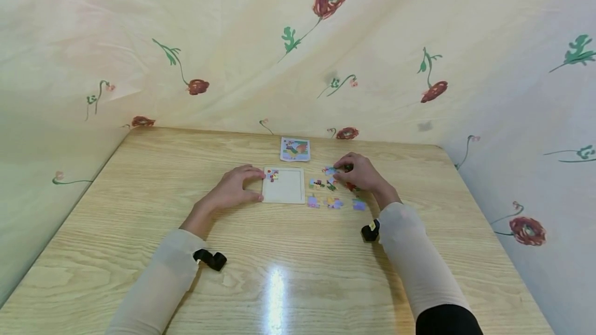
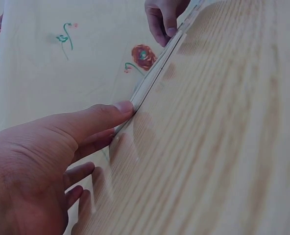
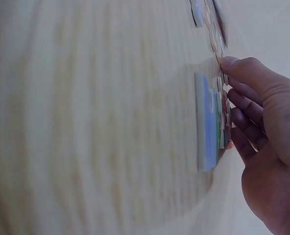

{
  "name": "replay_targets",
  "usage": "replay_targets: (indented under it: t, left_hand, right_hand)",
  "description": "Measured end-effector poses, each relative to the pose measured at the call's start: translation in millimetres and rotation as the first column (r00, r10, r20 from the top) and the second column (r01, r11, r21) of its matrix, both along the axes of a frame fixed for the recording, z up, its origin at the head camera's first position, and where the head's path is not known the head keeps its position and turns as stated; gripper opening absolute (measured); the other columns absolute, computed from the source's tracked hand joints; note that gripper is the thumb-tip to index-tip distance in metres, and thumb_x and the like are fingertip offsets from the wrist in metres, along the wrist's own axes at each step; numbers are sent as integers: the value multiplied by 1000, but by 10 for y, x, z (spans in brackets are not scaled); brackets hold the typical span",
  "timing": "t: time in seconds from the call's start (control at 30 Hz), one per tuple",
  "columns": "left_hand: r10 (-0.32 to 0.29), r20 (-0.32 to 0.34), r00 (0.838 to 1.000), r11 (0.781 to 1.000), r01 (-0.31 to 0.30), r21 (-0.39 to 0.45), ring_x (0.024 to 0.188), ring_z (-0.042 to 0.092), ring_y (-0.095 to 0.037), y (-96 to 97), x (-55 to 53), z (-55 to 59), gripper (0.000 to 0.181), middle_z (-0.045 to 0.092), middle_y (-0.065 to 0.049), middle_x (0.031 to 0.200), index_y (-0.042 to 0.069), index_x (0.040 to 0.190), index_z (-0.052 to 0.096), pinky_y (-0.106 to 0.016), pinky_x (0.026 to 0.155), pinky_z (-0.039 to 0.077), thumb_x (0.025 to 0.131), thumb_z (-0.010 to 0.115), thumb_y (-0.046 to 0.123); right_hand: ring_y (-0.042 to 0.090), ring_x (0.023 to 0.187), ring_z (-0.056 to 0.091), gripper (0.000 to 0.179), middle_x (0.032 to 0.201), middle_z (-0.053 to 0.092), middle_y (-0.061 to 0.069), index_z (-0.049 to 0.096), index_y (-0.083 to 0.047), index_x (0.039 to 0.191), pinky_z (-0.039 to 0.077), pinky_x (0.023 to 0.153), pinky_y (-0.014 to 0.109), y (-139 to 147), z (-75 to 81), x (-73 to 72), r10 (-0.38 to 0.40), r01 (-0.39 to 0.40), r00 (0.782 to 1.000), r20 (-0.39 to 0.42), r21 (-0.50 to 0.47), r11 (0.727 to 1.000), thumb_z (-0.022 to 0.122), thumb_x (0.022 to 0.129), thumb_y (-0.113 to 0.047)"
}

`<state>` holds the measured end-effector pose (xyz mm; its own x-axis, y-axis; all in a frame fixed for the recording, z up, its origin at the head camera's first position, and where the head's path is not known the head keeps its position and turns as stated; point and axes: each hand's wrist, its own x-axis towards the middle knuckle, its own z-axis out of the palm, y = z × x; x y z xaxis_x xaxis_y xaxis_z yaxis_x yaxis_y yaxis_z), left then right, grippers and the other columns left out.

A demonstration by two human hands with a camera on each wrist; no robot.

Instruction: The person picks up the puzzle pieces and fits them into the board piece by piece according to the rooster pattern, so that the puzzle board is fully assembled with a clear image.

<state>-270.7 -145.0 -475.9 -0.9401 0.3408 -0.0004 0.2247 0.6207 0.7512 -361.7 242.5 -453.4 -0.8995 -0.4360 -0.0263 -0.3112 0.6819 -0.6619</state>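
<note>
A square white puzzle tray [image 1: 284,201] lies on the table with a few joined pieces [image 1: 272,175] in its upper left corner. My left hand [image 1: 233,187] rests at its left side, thumb by the lower corner and forefinger by the upper one. The left wrist view shows that thumb [image 2: 121,106] against the tray's edge, the other fingers spread loosely. To the right, my right hand [image 1: 360,172] has its fingers bent over the loose pieces, pinching at a light-blue puzzle piece [image 1: 330,170]. Its fingertips hide part of that piece.
Several loose puzzle pieces [image 1: 334,202] lie in rows right of the tray, one lilac-blue piece [image 1: 359,204] below the right wrist. A picture card [image 1: 295,149] with a colourful bird lies behind the tray. Flowered cloth [image 1: 242,66] hangs behind the wooden table [image 1: 242,293].
</note>
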Motion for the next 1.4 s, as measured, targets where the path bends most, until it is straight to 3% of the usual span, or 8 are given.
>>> replay_targets:
  t: [0.23, 0.47, 0.8, 1.23, 1.4]
  left_hand:
    - [1, 0, 1000, 1000, -1, 1, 157, 28, -35, 6, 10, -2, 60, 46, -7, 161, 22, 142, 63, -70, 124, 16, 86, 83, 32]
    - [1, -4, 1000, 1000, -1, -6, 156, 28, -36, -1, 13, -13, 60, 46, -8, 161, 22, 142, 63, -70, 124, 17, 86, 83, 32]
    - [1, -2, 1000, 1000, -1, -1, 157, 26, -35, -7, 22, -7, 60, 47, -6, 160, 22, 142, 63, -70, 125, 15, 87, 82, 32]
    - [-14, -18, 1000, 1000, 14, 2, 157, 27, -35, -12, 26, 6, 60, 50, -6, 158, 20, 142, 63, -68, 125, 18, 87, 82, 31]
    - [-16, -23, 1000, 1000, 15, -6, 156, 30, -36, -13, 20, -12, 60, 48, -8, 159, 18, 142, 63, -67, 125, 21, 87, 83, 31]
  right_hand:
    - [33, 114, 59, 29, 125, 62, 11, 74, -9, 120, 53, 96, 50, -33, 1, 24, -34, 34, 999, -18, -17, 999, 74, 96, -25]
    - [39, 127, 55, 31, 132, 60, 14, 74, -8, 120, 50, 105, 58, -183, 7, 45, -20, 19, 998, -52, -23, 1000, 75, 96, -28]
    - [37, 131, 55, 29, 131, 60, 11, 75, -11, 116, 49, 109, 58, -501, -1, 93, 17, -20, 999, -30, -83, 996, 76, 94, -29]
    - [34, 129, 56, 29, 131, 62, 10, 76, -9, 117, 49, 110, 54, -890, -23, 160, 87, -90, 995, -43, -66, 994, 77, 93, -25]
    - [33, 123, 58, 28, 129, 63, 11, 76, -9, 116, 52, 105, 50, -984, -25, 181, 113, -115, 992, -50, -46, 992, 77, 93, -24]
